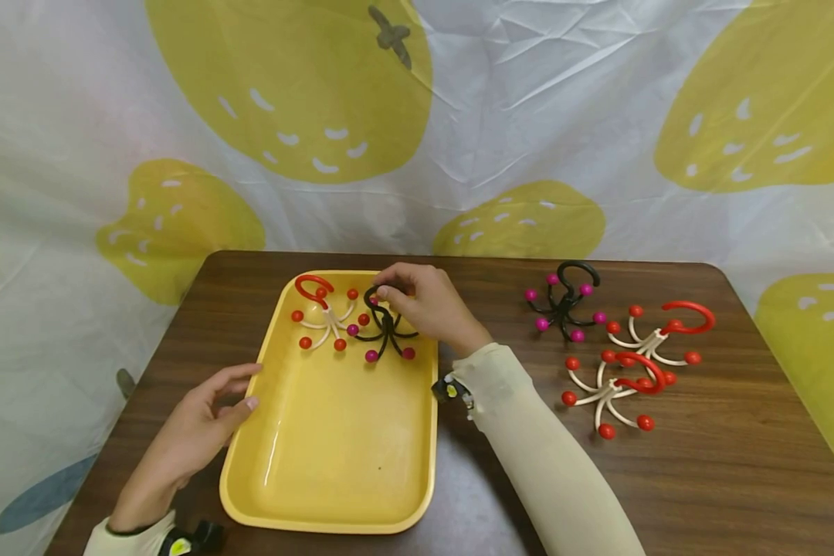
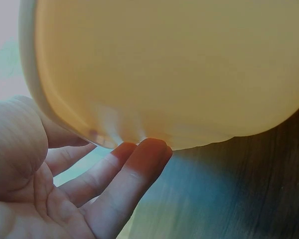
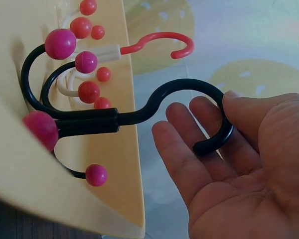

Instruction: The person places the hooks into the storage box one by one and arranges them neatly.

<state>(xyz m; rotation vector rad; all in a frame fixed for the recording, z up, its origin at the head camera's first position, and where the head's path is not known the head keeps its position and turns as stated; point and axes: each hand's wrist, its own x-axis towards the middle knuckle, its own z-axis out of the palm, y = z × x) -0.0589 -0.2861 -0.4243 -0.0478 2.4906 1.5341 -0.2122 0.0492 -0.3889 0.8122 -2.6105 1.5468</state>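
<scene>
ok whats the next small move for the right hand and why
Probably let go with the right hand: it holds the black hook by its curved top, and the pronged end is inside the yellow tray, beside a red-and-white hook.

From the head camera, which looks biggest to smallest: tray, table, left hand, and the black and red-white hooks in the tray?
1. Table
2. Yellow tray
3. Left hand
4. Black hook and red-white hook: too alike to rank

Hands (image 1: 198, 425) apart, right arm (image 1: 545, 452) farther forward
</scene>
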